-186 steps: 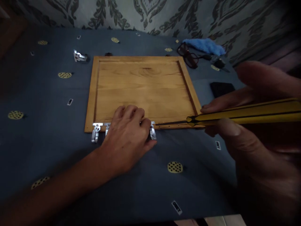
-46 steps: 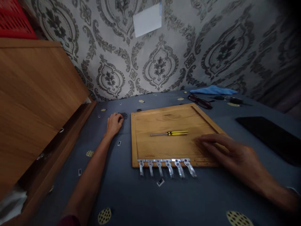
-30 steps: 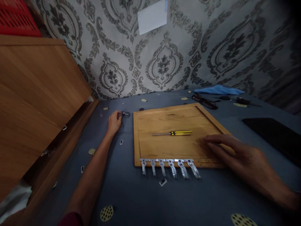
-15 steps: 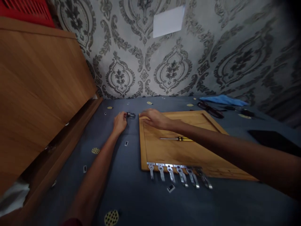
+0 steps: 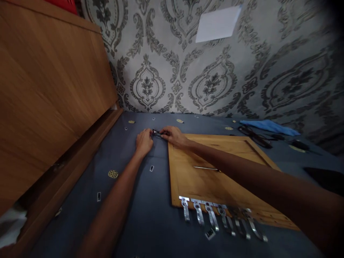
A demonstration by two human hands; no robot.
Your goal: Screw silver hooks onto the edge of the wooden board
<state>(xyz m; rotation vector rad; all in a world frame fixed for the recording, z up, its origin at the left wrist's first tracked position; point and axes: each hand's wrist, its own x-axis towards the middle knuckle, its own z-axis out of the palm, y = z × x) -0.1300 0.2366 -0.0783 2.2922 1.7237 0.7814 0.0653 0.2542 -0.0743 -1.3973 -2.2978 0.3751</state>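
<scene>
Silvery metal marks the small clip (image 5: 156, 133), which sits between the person's two hands, just beside the far left corner of a wooden board (image 5: 180, 179). The left hand (image 5: 144, 141) has thumb and fingers drawn together on the clip's left end. The right hand (image 5: 174, 136) reaches across the board, fingertips bent at the clip's other end (whether they pinch it or only touch it, one cannot tell).

On the board lies a screwdriver (image 5: 206, 168), its handle mostly behind the right forearm. Six metal brackets (image 5: 212, 215) line the near edge, loops jutting past it.

Beneath everything spreads a grey-blue sheet (image 5: 158, 222) printed with yellow pineapples. Glasses (image 5: 256, 138) and a blue rag (image 5: 270, 127) lie beyond the board, to the right. A brown cabinet (image 5: 53, 71) stands left; behind, white paper (image 5: 219, 23) shows against patterned wallpaper (image 5: 212, 82).
</scene>
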